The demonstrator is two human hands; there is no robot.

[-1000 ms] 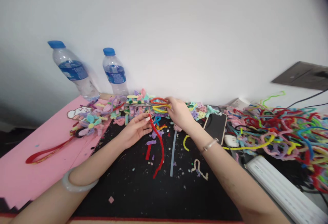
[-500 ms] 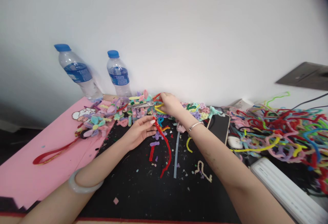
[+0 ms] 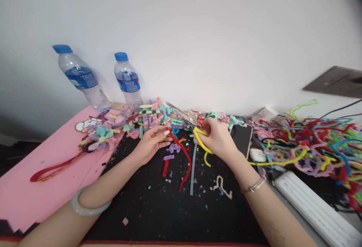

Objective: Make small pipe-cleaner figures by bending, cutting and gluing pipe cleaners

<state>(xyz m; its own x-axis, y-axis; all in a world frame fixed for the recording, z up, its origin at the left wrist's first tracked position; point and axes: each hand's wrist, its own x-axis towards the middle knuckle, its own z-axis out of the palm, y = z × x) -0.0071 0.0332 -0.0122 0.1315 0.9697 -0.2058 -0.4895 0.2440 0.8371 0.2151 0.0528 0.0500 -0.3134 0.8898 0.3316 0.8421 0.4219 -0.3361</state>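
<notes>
Scissors (image 3: 191, 119) moved rightward in right hand's grip (image 3: 216, 138), left hand (image 3: 154, 144) pinching red strip (image 3: 189, 160), capped bottles (image 3: 128, 82), contents unclear

One head-worn camera looks forward and down, across the black mat (image 3: 158, 217) to the wall (image 3: 203, 39).

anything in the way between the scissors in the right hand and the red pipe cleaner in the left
Nothing visible seems to block the space between the scissors in the right hand and the red pipe cleaner pinched in the left hand. The blue loop near that gap appears to lie low on the black mat.
</notes>
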